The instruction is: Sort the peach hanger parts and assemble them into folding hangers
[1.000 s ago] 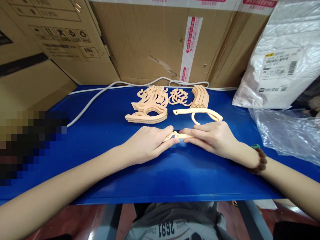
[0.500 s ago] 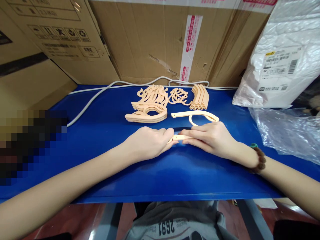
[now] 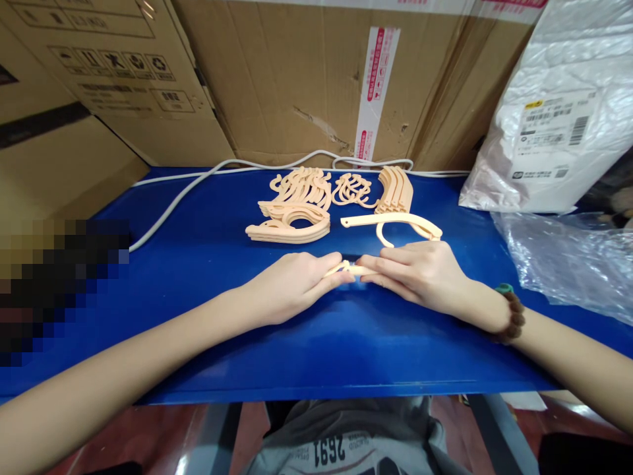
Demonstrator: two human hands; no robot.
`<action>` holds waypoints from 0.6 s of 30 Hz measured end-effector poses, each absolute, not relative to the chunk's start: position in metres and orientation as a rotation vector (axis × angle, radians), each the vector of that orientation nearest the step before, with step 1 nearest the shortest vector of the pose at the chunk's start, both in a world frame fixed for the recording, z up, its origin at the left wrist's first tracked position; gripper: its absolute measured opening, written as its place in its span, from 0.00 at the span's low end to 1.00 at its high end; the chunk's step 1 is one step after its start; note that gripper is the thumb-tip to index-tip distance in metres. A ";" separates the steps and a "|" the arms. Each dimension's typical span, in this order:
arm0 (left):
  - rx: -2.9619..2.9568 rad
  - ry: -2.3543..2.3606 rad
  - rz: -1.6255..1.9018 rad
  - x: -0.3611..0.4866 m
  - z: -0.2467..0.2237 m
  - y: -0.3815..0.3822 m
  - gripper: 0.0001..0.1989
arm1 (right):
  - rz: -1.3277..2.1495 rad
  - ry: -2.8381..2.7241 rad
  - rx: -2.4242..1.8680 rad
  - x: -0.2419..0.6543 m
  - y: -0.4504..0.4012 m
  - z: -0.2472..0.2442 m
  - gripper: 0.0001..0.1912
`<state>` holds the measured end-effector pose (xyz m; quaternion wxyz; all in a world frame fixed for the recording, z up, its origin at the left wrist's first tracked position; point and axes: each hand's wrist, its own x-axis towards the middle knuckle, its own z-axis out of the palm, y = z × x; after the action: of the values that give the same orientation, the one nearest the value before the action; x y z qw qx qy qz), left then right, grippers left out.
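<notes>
In front of me my left hand [image 3: 297, 284] pinches the end of a thin cream plastic piece [image 3: 337, 268], mostly hidden by the fingers. My right hand [image 3: 420, 270] grips a cream plastic hanger arm [image 3: 362, 270], and the two pieces meet between my fingertips. Just beyond the right hand, a longer curved hanger arm [image 3: 390, 218] with a hooked piece [image 3: 382, 236] beneath it sticks up; whether it joins the held parts is hidden. Past my left hand lies a stack of folded cream hangers [image 3: 289, 232].
Behind these lie a pile of cream hooks [image 3: 352, 190], more curved parts [image 3: 302, 187] and a row of hanger arms [image 3: 395, 190] on the blue table [image 3: 321, 356]. A white cable [image 3: 188, 191] runs along cardboard boxes [image 3: 277, 79]. White packages [image 3: 544, 132] and clear plastic [image 3: 558, 264] are right.
The curved arm beyond my right hand has shifted slightly up and right. Between my fingertips, the held pieces have turned a little and now overlap at the joint.
</notes>
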<state>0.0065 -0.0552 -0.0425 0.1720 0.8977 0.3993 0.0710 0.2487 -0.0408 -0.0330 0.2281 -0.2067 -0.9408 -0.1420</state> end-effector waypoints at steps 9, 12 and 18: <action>2.781 1.232 0.128 0.007 -0.039 -0.056 0.20 | -0.229 -2.660 -0.613 0.249 -0.040 -0.033 0.17; 2.903 1.245 0.108 0.008 -0.041 -0.057 0.19 | -0.196 -2.672 -0.619 0.249 -0.041 -0.034 0.18; 2.927 1.262 0.079 0.010 -0.041 -0.058 0.19 | -0.219 -2.663 -0.620 0.247 -0.042 -0.034 0.18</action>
<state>0.0102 -0.0580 -0.0414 -0.0233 0.9177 0.3958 0.0249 0.2473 -0.0424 -0.0337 0.1978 -0.2214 -0.9517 -0.0781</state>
